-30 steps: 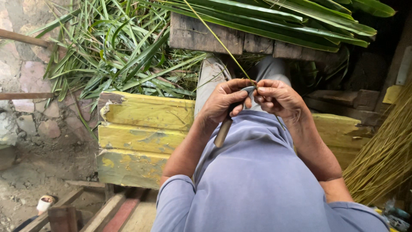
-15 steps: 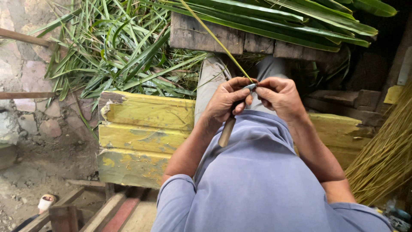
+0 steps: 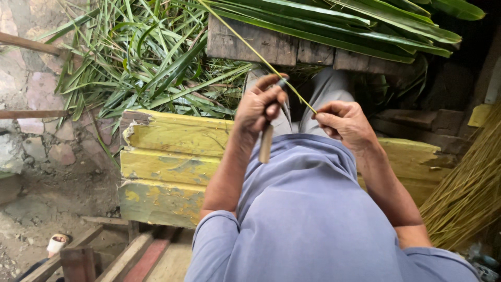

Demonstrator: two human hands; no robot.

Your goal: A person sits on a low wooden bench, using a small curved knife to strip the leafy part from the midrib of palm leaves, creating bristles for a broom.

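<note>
1. Head view: we see the left hand just above centre, fingers curled tight round a knife. Its wooden handle hangs down toward 6 o'clock from the fist; the blade end peeks out at the fingertips, toward 1 o'clock.
2. We see the right hand at 3 o'clock of the left one, near it but apart, thumb and fingers pinched shut on a thin yellow-green leaf rib.
3. The rib runs straight from the right-hand pinch toward 11 o'clock, passes just beside the left fingertips at the blade, and leaves the frame at the top. We cannot tell whether blade and rib touch.
4. Both hands sit over the grey trousers, above the blue shirt.
5. A yellow-painted wooden bench lies under the person, at 9 o'clock of the hands.
6. Loose green palm leaves are piled at 10 to 11 o'clock; longer fronds lie across a weathered plank at 12.
7. A bundle of stripped ribs leans at 4 o'clock.
</note>
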